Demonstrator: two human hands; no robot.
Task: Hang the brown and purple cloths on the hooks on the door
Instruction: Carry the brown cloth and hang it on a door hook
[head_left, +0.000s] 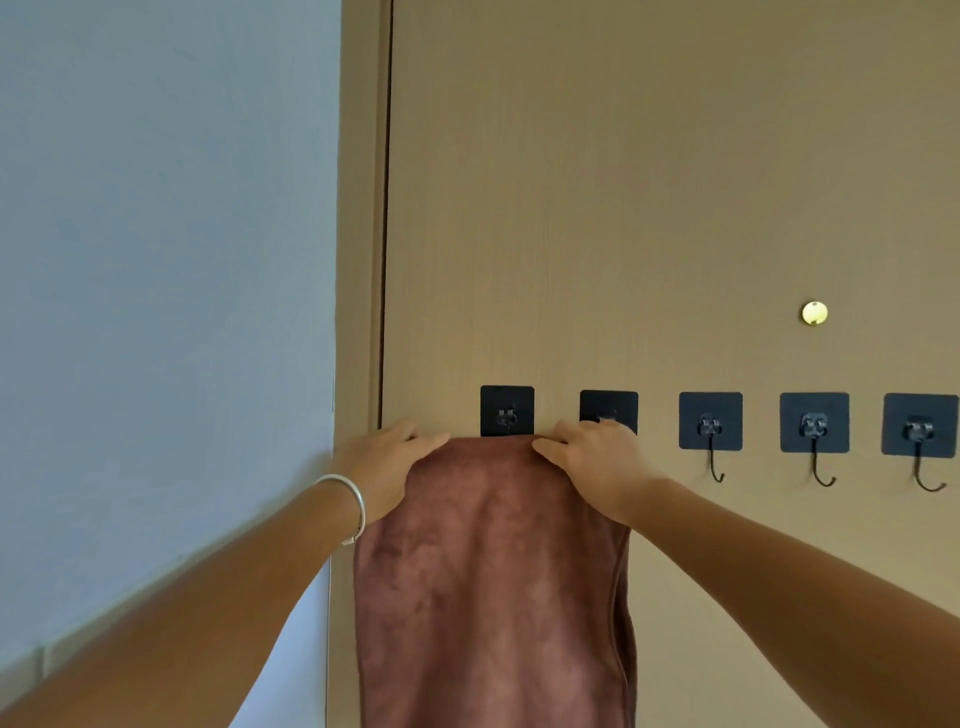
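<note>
Brown cloth (493, 571) gripped by both hands.

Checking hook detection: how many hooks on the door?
5, in a row: hook 1 above the brown cloth, hook 2 behind the right hand, hooks 3, 4, 5 bare. More may lie beyond the right edge.
</note>
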